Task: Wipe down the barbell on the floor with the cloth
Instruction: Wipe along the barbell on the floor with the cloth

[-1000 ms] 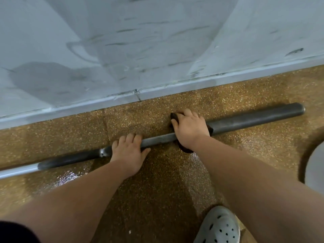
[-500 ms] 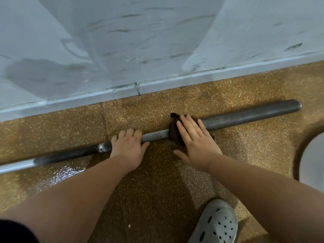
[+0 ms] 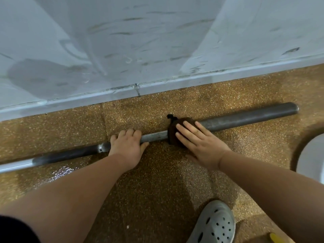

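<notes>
A long grey metal barbell (image 3: 245, 118) lies on the speckled brown floor, running from the lower left up to the right, parallel to the wall. A dark brown cloth (image 3: 173, 132) is bunched around the bar where the thin shaft meets the thicker sleeve. My right hand (image 3: 198, 142) lies flat with straight fingers on the cloth and the bar. My left hand (image 3: 127, 145) grips the thin shaft a little to the left, fingers curled over it.
A scuffed white wall with a pale baseboard (image 3: 192, 79) runs just behind the bar. A grey perforated clog (image 3: 213, 225) stands at the bottom right. A white rounded object (image 3: 313, 158) sits at the right edge. A wet sheen (image 3: 59, 172) shows on the floor at left.
My right hand went from gripping the cloth around the bar to lying flat on it with straight fingers, drawn back toward me. The left hand kept its hold.
</notes>
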